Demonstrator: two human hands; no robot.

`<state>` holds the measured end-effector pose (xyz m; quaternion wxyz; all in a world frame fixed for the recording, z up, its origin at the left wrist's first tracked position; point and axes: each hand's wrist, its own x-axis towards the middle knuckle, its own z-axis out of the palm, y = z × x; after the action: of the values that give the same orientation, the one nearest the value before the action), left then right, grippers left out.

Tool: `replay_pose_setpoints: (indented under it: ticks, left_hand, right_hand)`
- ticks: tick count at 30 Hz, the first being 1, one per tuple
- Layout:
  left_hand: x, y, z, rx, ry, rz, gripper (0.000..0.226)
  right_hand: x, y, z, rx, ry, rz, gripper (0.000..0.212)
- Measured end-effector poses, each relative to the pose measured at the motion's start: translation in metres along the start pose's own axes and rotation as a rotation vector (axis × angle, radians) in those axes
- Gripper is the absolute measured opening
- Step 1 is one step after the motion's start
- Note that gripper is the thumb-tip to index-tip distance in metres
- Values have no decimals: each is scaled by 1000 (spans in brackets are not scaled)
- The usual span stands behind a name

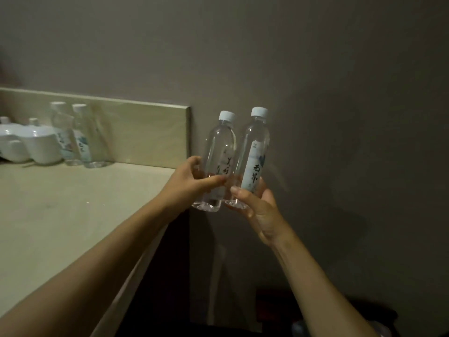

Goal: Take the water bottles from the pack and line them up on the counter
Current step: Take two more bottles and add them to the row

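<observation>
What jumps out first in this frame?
Two clear water bottles held up side by side past the counter's right end: the left hand grips the left bottle, the right hand the right bottle. Two more bottles stand at the counter back.

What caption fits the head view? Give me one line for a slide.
Left hand and right hand hold two capped water bottles beside the counter.

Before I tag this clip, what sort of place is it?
Probably a hotel room's refreshment counter, dimly lit. White lidded cups and two labelled water bottles stand against the counter's backsplash, like guest supplies. Both hands hold further bottles.
</observation>
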<state>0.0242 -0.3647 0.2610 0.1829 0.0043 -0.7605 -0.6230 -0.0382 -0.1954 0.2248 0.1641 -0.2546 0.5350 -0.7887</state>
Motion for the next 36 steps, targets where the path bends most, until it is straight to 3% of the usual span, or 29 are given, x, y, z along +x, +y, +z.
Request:
replay_pose_setpoints:
  ticks: [2, 6, 11, 18, 22, 25, 29, 36]
  left_hand:
    - [-2, -5, -23, 5, -36, -75, 52]
    - [-7, -18, -51, -47, -169, -125, 25]
    - [-6, -33, -78, 20, -84, -160, 52]
    - [-15, -39, -113, 46, 72, -170, 51]
    - [-19, -38, -129, -13, 139, -126, 54]
    - [-20, -40, -141, -2, 138, -100, 53]
    - [-17, -45, -166, 24, 126, -64, 52]
    - [0, -62, -233, 11, 22, -18, 53]
  right_hand:
    - [7, 12, 16, -54, 25, 19, 59]
    - [18, 30, 35, -170, -6, 56, 62]
    - [29, 44, 58, -322, -85, 59, 58]
    - [41, 64, 91, -528, -99, 14, 63]
    - [44, 74, 113, -603, -7, -22, 50]
    - [47, 79, 127, -675, 16, 5, 43]
    - [55, 85, 153, -762, 68, 5, 64]
    - [81, 105, 203, -892, 123, 69, 65]
